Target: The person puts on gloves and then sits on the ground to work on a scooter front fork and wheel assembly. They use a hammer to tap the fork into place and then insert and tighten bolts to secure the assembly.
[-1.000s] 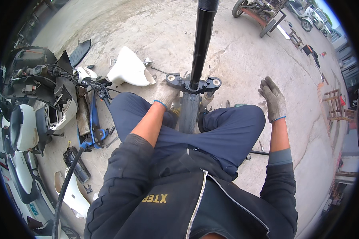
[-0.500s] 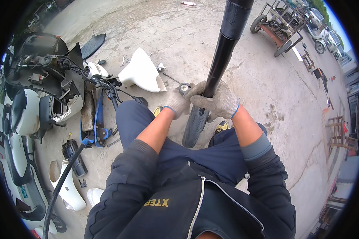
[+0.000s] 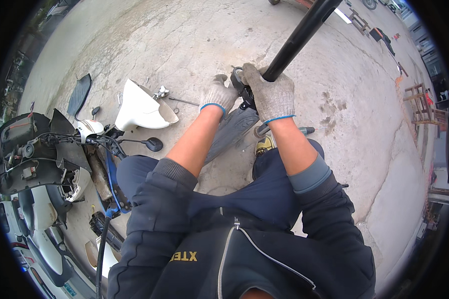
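- Hands both wore pale knit gloves with blue cuffs and met at the black clamp [image 3: 242,88] in front of the person.
- Right hand [image 3: 272,93] lay over the clamp with bent fingers wrapped on it, just at the foot of the long black tube [image 3: 302,40].
- Left hand [image 3: 218,93] sat at the clamp's left side, fingers partly hidden; could not tell whether it pinched the clamp or only touched it.
- Clamp was located ahead of the knees, upper middle of view; tube leaned up to the right from it.
- Dark tire [image 3: 232,134] ran below the clamp, slanting down left between the forearms.
- Yellow-and-black shoe [image 3: 265,144] showed near the right forearm.
- Tool with green handle [image 3: 307,130] lay on the concrete floor [image 3: 374,149] beside the right knee.
- White panel [image 3: 142,107] lay left of the left hand; thin rod [image 3: 184,101] between them.
- Round mirror [image 3: 154,144] stuck out near the left knee.
- Partly stripped scooter [image 3: 30,154] occupied far left.
- Wooden frame [image 3: 420,103] stood far right.
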{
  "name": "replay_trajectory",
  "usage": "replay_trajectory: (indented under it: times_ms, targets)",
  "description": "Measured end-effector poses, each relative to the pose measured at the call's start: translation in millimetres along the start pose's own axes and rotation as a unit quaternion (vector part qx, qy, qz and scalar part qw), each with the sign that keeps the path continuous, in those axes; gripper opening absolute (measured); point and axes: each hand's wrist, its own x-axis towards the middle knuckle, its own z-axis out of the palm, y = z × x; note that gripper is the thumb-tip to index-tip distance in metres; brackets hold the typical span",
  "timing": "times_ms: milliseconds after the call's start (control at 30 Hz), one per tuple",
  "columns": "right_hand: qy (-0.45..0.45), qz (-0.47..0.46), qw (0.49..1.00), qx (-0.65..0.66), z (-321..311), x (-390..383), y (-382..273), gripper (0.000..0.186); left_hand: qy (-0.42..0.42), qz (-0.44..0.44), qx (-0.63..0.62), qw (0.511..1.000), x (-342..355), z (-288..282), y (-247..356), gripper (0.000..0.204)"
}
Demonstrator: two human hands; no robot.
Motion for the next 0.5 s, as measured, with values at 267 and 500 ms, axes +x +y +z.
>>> replay_trajectory:
  times_ms: [267, 500]
  targets:
    - [-0.027, 0.032, 0.993, 0.111, 11.1, -22.8, -6.4, 0.041, -0.207, -0.089, -0.638, 0.736, -82.1, -15.3, 4.3, 0.066]
    - [-0.089, -0.265, 0.958, -0.06, 2.2, -13.0, 2.6, 0.061, -0.038, -0.122, -0.656, 0.744, -76.9, -37.4, -19.7, 0.052]
